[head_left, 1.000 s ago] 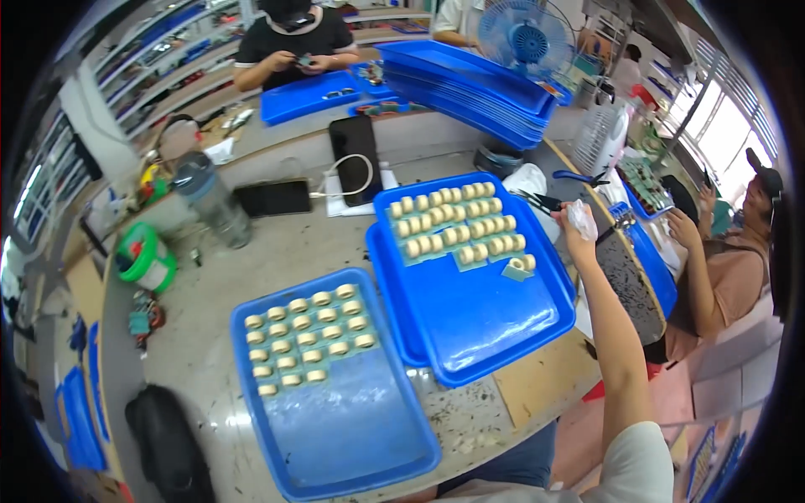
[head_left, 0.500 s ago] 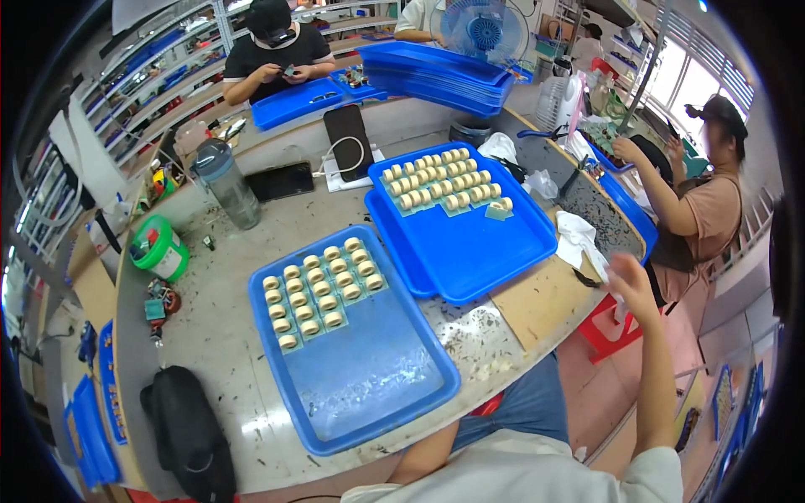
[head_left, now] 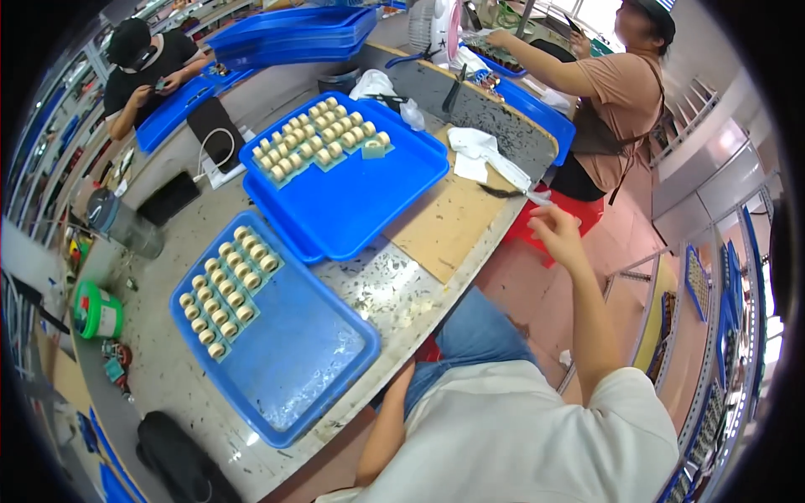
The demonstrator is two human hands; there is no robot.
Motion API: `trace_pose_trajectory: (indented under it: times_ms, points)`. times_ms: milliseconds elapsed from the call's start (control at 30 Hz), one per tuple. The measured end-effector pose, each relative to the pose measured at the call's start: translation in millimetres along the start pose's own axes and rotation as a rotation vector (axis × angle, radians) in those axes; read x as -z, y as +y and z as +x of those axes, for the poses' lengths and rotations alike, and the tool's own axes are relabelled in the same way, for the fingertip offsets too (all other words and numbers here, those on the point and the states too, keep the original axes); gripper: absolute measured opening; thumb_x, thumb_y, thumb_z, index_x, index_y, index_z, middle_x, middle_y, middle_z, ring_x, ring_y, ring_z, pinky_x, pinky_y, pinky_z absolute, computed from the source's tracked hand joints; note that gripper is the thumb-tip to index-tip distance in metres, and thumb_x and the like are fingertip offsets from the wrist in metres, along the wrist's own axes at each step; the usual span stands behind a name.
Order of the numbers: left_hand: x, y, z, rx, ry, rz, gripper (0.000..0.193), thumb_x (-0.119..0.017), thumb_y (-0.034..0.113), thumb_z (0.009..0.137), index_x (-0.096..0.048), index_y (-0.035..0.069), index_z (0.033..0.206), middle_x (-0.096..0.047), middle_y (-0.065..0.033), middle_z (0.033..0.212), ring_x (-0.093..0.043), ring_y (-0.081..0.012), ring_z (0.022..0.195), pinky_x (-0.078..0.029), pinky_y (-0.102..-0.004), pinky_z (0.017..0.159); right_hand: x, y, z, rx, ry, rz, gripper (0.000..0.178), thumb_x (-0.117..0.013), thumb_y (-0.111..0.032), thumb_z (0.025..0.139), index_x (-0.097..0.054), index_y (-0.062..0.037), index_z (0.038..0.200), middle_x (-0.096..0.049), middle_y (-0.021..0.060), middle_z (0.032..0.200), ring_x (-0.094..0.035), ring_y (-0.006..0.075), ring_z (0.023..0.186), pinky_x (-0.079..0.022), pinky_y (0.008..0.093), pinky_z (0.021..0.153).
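My right hand (head_left: 559, 232) is raised past the table's right edge, its fingers bent but apart, and I make out nothing in them. Its fingertips are close to the tail of a crumpled white cloth (head_left: 480, 152) on the table corner. My left forearm (head_left: 387, 432) reaches under the table's near edge, where the hand is hidden. In front of me lies a blue tray (head_left: 314, 369) with rows of cream ring-shaped parts on green boards (head_left: 220, 314). Beyond it, a second blue tray (head_left: 360, 205) holds similar ringed boards (head_left: 314, 138) and rests on another tray.
Brown cardboard (head_left: 436, 226) lies along the right edge. Pliers (head_left: 454, 90), a phone (head_left: 168, 199), a water bottle (head_left: 126, 222), a green tub (head_left: 99, 310) and a black bag (head_left: 180, 461) sit around the table. A co-worker (head_left: 616, 109) sits at right, another (head_left: 147, 71) at far left.
The view has swung right, so the table and trays sit further left. My right hand stays raised beside the cloth's tail. The ringed boards look unmoved in both trays.
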State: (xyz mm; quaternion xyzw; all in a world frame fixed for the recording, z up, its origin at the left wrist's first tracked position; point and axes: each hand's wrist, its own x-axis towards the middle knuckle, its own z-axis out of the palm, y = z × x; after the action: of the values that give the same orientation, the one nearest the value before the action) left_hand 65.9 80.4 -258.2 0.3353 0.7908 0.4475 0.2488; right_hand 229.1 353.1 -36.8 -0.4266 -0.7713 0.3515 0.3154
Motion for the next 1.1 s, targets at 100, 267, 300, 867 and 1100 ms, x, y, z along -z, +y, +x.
trace_pose_trajectory:
  times_ms: [100,267,300,867,1100]
  points:
    - [36,38,-20,-0.060,-0.207,0.106,0.043,-0.049,0.030,0.078,-0.045,0.009,0.115,-0.041,-0.0152,0.120,-0.034,-0.0325,0.114,-0.026,-0.0374,0.095,-10,0,24,0.203,0.036,-0.381,0.015,-0.054,-0.003,0.069,-0.056,0.0011,0.084,-0.058,0.0122,0.072,-0.057,0.0220,0.062,-0.045,0.0295,0.057]
    - [80,105,-29,-0.019,-0.532,-0.196,0.027,-0.047,0.014,0.080,-0.050,0.003,0.105,-0.051,-0.0144,0.106,-0.045,-0.0293,0.101,-0.033,-0.0313,0.089,-25,11,62,0.412,0.015,-0.751,0.014,-0.058,-0.007,0.063,-0.060,-0.0034,0.077,-0.053,0.0133,0.071,-0.052,0.0280,0.078,-0.042,0.0363,0.069]
    - [86,115,-30,-0.004,-0.515,-0.184,0.027,-0.047,0.014,0.080,-0.050,0.003,0.105,-0.051,-0.0144,0.106,-0.045,-0.0293,0.101,-0.033,-0.0313,0.089,-30,12,66,0.420,0.004,-0.729,0.014,-0.058,-0.007,0.063,-0.060,-0.0034,0.077,-0.053,0.0133,0.071,-0.052,0.0280,0.078,-0.042,0.0363,0.069]
    - [69,250,45,-0.124,-0.233,-0.627,0.024,-0.034,0.020,0.089,-0.046,0.001,0.100,-0.049,-0.0030,0.082,-0.046,-0.0090,0.078,-0.037,-0.0227,0.072,-73,-110,12,-0.073,-0.567,1.092,0.007,-0.056,0.003,0.072,-0.058,0.0007,0.078,-0.058,0.0093,0.078,-0.054,0.0146,0.071,-0.043,0.0261,0.065]
    - [81,254,54,0.003,-0.260,-0.804,0.026,-0.036,0.021,0.089,-0.043,0.001,0.105,-0.050,-0.0014,0.088,-0.047,-0.0073,0.079,-0.038,-0.0210,0.071,-94,-108,14,-0.085,-0.400,1.365,0.012,-0.053,0.002,0.075,-0.054,-0.0012,0.086,-0.056,0.0094,0.083,-0.053,0.0177,0.075,-0.042,0.0291,0.069]
